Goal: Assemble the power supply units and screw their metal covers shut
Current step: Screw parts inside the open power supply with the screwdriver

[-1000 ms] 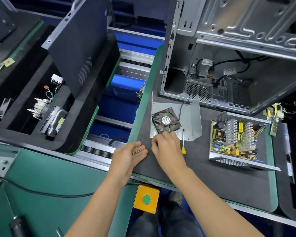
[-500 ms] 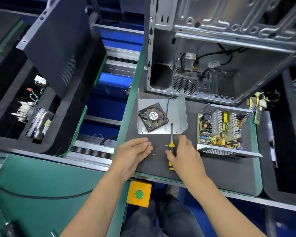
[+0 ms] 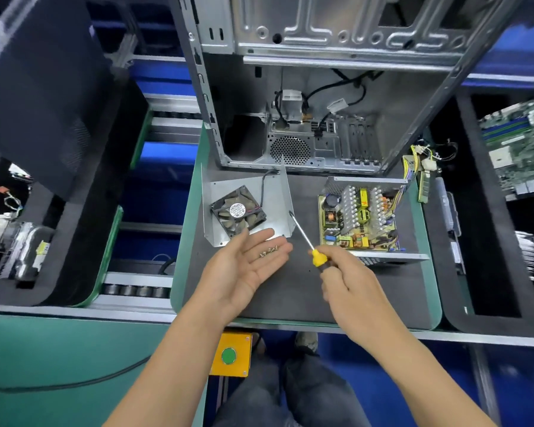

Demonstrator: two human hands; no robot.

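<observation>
Metal computer case (image 3: 336, 87) stands at the back, open power supply (image 3: 359, 218) and fan cover (image 3: 247, 208) lie on the desk (image 3: 383, 291). Right hand (image 3: 349, 285) grips the yellow screwdriver (image 3: 309, 241); left hand (image 3: 244, 263), palm flat open, carries screws (image 3: 269, 250).

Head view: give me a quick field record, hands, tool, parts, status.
left hand: open, palm up, carrying small screws
right hand: grips screwdriver, tip pointing toward the cover
metal cover: lies apart on the mat, fan on it
power supply base: open, circuit board exposed, right of the cover
computer case: open, behind both
status: cover not yet fitted or screwed
</observation>
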